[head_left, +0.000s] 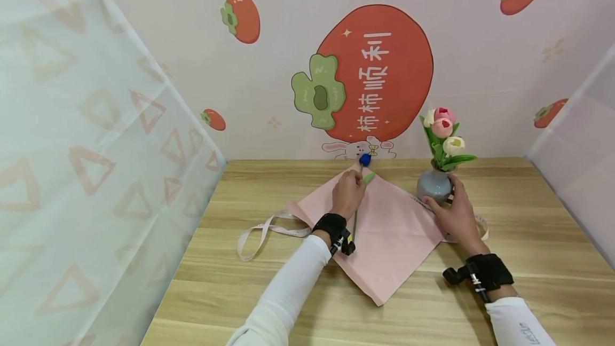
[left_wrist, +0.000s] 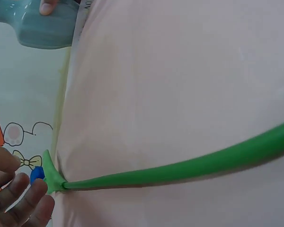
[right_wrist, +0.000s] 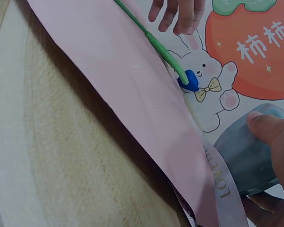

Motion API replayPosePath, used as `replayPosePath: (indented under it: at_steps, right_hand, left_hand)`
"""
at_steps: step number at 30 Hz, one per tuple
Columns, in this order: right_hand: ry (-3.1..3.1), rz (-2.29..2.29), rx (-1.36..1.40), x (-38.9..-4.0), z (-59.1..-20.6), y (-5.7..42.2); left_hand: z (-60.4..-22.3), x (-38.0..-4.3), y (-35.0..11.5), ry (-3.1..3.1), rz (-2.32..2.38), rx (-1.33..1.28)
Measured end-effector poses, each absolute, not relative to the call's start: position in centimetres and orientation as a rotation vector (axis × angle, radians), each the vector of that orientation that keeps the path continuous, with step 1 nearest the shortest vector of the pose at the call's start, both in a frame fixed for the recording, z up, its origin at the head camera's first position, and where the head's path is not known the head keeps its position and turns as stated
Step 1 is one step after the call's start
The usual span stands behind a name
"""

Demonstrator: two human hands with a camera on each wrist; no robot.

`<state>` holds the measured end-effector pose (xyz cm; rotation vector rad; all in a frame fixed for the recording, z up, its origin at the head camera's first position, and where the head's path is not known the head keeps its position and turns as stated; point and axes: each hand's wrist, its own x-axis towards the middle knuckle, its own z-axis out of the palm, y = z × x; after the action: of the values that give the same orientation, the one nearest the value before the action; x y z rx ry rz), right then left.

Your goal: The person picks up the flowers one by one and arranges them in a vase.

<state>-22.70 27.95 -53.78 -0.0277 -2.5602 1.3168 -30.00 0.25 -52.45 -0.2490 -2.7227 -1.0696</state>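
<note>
A single blue artificial flower (head_left: 365, 159) with a long green stem (left_wrist: 180, 172) lies over a pink wrapping sheet (head_left: 384, 250), its head at the sheet's far corner. Close by that head is my left hand (head_left: 348, 192), fingers loosely bent; the right wrist view shows them apart from the stem. My right hand (head_left: 456, 218) grips a round grey-blue vase (head_left: 434, 185) from its right side, thumb in front and fingers round the back. Pink and white tulips (head_left: 443, 128) with green leaves stand upright in the vase.
A pale printed ribbon (head_left: 261, 231) loops out past the sheet's left corner, and its lettered part (right_wrist: 222, 182) runs beside the vase. Everything lies on a wooden table (head_left: 216, 282). A printed backdrop (head_left: 278, 84) rises behind the table's far edge.
</note>
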Motion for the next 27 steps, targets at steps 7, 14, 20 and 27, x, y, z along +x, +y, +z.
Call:
replayPosePath:
  at_steps: [7,14,20,27]
  right_hand:
    - [-2.553,1.317,-0.02,-22.7,-53.8,27.9]
    - [-2.555,1.316,-0.012,-22.7,-53.7,27.8]
    - [-2.559,1.317,-0.021,-22.6,-53.6,27.7]
    - [-2.558,1.313,-0.026,-22.5,-53.7,27.8]
  left_hand:
    - [-52.9,-30.2,0.4,-2.799,-1.135,-0.187]
    - [-53.2,-30.3,0.2,-2.85,-1.146,-0.137]
    - [-53.5,-30.3,0.1,-2.891,-1.121,-0.115]
    - [-53.7,-30.3,0.0,-2.926,-1.086,-0.132]
